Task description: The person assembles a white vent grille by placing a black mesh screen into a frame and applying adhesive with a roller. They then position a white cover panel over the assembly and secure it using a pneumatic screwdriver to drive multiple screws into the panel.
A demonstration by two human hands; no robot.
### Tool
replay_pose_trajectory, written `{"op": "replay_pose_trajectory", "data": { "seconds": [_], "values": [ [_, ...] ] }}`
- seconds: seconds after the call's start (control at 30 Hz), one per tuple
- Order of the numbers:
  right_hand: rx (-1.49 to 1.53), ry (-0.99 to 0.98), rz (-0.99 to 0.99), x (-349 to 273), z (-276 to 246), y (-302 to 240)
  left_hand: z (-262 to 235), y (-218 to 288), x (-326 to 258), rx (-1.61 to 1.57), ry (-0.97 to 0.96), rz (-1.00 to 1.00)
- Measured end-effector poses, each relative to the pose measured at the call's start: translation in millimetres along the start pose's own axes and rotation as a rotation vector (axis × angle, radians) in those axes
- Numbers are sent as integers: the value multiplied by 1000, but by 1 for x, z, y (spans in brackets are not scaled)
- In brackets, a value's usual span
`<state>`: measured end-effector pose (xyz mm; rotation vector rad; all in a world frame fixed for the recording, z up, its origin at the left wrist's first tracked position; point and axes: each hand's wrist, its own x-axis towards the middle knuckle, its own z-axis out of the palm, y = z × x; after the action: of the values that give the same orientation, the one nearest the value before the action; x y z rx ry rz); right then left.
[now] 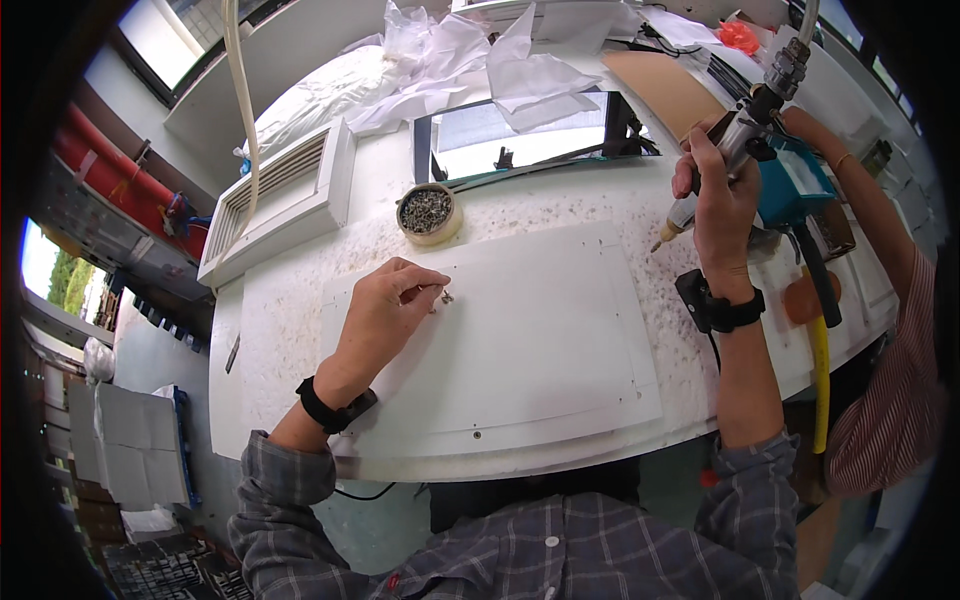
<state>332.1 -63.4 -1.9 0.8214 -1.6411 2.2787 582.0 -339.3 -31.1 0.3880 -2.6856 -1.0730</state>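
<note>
My left hand [388, 308] is over the left part of a flat white panel [540, 340], thumb and fingers pinched together. Small metal screws [447, 297] show at its fingertips. Wrapped in my right hand [722, 205] is an air screwdriver [740, 140], its hose running up out of view. The tip of that tool points down and left, above the table and beyond the panel's right edge. One screw [477, 435] sits in the panel near its front edge. A round tub full of screws [428, 212] stands just behind the panel.
A white louvred frame [275, 200] lies at the left, a dark-edged glass panel [530, 140] at the back. Crumpled white wrapping [420, 65] covers the far side. At right, a co-worker's arm [860, 190] reaches in beside a teal power tool [795, 180]. A hose [240, 100] hangs at left.
</note>
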Motion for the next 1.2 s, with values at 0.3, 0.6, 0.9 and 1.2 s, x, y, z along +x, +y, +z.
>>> {"op": "replay_pose_trajectory", "data": {
  "seconds": [0.3, 0.6, 0.9, 1.2],
  "values": [
    [-11, -32, -12, -17, 9, -58, 2, -15, -6, -30, 83, -45],
    [239, -176, 58, -39, 14, -84, -3, 4, -30, -186, 88, -136],
    [620, -272, 252, -74, 25, -100, 77, 80, -102, -997, -121, -313],
    [609, -263, 239, -83, 36, -96, 102, 80, -104, -1156, -98, -328]
  ]
}}
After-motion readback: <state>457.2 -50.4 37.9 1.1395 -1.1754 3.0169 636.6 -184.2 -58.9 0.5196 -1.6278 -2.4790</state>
